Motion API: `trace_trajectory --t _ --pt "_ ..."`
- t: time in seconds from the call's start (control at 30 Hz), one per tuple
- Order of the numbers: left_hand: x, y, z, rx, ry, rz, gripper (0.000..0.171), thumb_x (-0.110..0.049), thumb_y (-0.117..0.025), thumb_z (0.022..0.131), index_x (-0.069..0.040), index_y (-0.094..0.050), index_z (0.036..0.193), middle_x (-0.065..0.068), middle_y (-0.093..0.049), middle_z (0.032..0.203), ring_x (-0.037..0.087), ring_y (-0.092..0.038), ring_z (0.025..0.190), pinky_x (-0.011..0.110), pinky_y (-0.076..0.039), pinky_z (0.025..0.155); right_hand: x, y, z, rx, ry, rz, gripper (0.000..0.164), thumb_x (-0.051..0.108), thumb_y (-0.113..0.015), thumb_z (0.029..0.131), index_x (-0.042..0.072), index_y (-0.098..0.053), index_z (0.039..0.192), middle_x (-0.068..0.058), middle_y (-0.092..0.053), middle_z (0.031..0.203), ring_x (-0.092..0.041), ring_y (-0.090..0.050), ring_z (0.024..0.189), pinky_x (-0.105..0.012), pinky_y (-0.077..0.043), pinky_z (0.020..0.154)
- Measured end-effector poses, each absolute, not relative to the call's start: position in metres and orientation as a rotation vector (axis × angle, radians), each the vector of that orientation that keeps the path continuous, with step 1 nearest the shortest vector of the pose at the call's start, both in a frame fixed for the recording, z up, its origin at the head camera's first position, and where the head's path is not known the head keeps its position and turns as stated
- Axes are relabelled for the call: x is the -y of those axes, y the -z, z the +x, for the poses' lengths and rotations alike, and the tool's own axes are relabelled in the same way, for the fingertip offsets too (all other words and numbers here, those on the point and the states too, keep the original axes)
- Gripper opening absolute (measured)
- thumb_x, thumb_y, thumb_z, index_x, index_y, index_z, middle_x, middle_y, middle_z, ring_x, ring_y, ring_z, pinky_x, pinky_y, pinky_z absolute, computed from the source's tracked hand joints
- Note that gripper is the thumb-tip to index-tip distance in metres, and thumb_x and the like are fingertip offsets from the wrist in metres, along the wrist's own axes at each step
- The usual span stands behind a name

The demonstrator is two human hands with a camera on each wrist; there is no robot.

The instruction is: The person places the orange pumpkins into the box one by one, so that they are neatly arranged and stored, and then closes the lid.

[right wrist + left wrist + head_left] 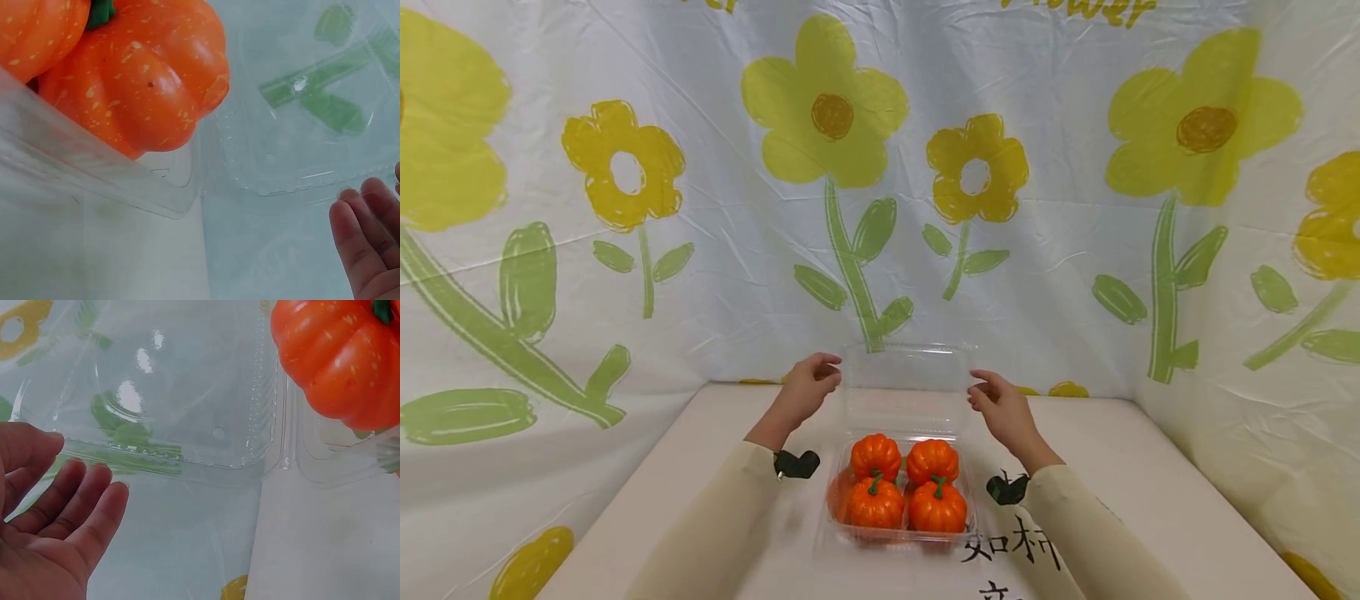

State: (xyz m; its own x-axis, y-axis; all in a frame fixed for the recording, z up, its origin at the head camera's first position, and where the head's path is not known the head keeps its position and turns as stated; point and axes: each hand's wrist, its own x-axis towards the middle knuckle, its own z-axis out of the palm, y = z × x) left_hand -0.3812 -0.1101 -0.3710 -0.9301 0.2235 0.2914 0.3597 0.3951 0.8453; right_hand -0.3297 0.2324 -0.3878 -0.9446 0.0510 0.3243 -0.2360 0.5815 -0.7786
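A clear plastic clamshell box [887, 533] stands on the table with its lid [906, 392] raised at the back. Several small orange pumpkins [937, 506] with green stems sit inside it in two rows. My left hand [808, 387] is at the lid's left edge, fingers slightly bent; in the left wrist view the thumb and fingertips [115, 494] lie close along the lid's rim. Across from it, my right hand [1002, 408] is by the lid's right edge. Its fingertips [347, 215] reach the rim in the right wrist view; whether they touch cannot be told.
Black written characters [1015, 542] mark the pale tabletop [700, 517] right of the box. A white cloth [715, 250] printed with yellow flowers hangs behind and at both sides. Each wrist wears a dark strap-on device [796, 464].
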Motion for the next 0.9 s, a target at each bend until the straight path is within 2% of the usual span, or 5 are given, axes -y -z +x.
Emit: trace_trajectory --t 0.1,0.53,0.73,0.9 --pt "0.109 0.367 -0.379 2.481 1.579 -0.529 0.032 -0.015 -0.059 0.095 -0.009 -0.057 0.126 0.014 -0.065 0.115 0.026 -0.063 0.100 0.040 -0.053 0.087 -0.232 0.385 -0.328 2.484 -1.279 0.162 0.037 0.024 -0.053 0.099 0.014 -0.053 0.135 -0.014 -0.068 0.115 -0.025 -0.068 0.097 -0.041 -0.056 0.090" --pt "0.108 0.359 -0.372 2.430 1.559 -0.485 0.019 -0.015 -0.064 0.092 -0.012 -0.058 0.110 0.009 -0.063 0.107 0.024 -0.061 0.099 0.038 -0.053 0.085 -0.228 0.371 -0.321 2.383 -1.229 0.180 0.027 0.016 -0.059 0.096 0.010 -0.059 0.122 -0.012 -0.068 0.111 -0.026 -0.066 0.099 -0.040 -0.056 0.089" --pt "0.107 0.356 -0.368 2.422 1.516 -0.513 0.017 -0.016 -0.064 0.092 -0.012 -0.059 0.108 0.009 -0.063 0.104 0.024 -0.061 0.095 0.038 -0.053 0.083 -0.228 0.372 -0.321 2.383 -1.198 0.160 0.024 0.015 -0.060 0.095 0.011 -0.059 0.119 -0.011 -0.068 0.110 -0.025 -0.066 0.097 -0.038 -0.057 0.087" --pt "0.107 0.357 -0.368 2.404 1.490 -0.534 0.020 -0.016 -0.064 0.092 -0.008 -0.059 0.109 0.009 -0.063 0.103 0.023 -0.061 0.093 0.037 -0.054 0.083 -0.228 0.374 -0.321 2.358 -1.185 0.171 0.024 0.015 -0.061 0.095 0.010 -0.060 0.118 -0.011 -0.068 0.108 -0.025 -0.066 0.098 -0.042 -0.055 0.091"
